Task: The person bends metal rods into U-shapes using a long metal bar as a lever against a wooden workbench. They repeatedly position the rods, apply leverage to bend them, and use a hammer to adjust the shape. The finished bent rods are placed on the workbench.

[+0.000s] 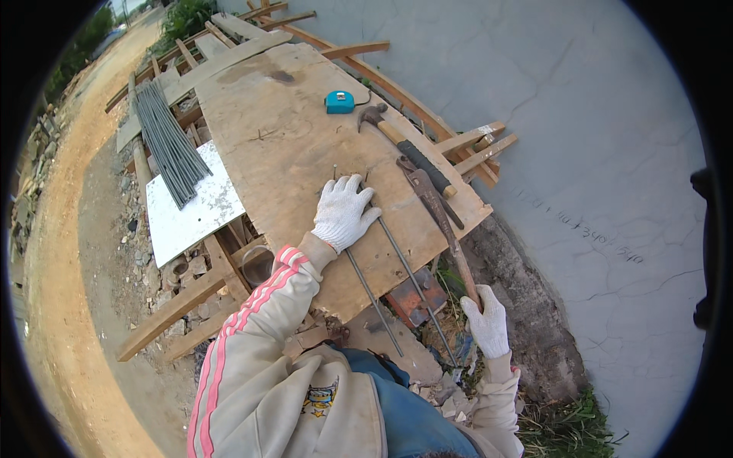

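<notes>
My gloved left hand [345, 211] rests with fingers spread over two thin steel rods [406, 271] on the plywood board [267, 160]. Small upright nails or pins stand just beyond its fingertips. My gloved right hand [486, 320] is closed round the lower handle of a long rusty metal hand tool [427, 198], whose jaw end lies on the board; I cannot tell its exact kind. Beside that tool lies a claw hammer [406, 147] with a dark grip. A teal tape measure [339, 102] sits farther back on the board.
A bundle of steel rods [169, 149] lies on a white panel [195, 225] at left, over loose timber [183, 305] and rubble. A grey cracked wall [595, 153] runs along the right. A dirt path [57, 259] runs along the left; grass and broken bricks lie below the board.
</notes>
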`<state>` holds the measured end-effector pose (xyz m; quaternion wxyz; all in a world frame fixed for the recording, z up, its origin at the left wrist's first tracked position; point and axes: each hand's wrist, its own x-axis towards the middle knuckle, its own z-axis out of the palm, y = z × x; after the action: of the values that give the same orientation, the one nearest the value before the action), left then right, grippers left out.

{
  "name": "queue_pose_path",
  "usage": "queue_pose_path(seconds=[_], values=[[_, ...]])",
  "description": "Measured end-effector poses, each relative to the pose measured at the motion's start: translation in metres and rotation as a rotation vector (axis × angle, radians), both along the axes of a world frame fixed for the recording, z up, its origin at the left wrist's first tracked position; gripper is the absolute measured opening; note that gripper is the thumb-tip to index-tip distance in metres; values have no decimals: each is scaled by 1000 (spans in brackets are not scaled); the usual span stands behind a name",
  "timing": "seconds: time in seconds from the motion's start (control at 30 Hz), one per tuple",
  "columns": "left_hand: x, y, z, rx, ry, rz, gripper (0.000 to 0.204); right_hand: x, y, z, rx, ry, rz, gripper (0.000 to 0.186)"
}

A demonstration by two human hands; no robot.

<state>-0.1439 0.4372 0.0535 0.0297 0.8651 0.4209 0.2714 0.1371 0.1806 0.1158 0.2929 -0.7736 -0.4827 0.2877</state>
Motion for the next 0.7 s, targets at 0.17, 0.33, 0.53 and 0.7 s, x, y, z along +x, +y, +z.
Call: queue_pose_path(seconds=[0.17,0.33,0.53,0.7], values=[[-4,0,-5,25,-59,-14,41,-5,86,-20,76,-65,230,33],[-6,-1,-8,26,-110,-21,41,-33,159,-35,244,-528,396,37],[-6,0,-6,14,-124,-26,41,-54,169,-8,12,-844,523,46],[-5,1,-7,5,-131,-32,42,-31,202,8,334,-911,463,39]])
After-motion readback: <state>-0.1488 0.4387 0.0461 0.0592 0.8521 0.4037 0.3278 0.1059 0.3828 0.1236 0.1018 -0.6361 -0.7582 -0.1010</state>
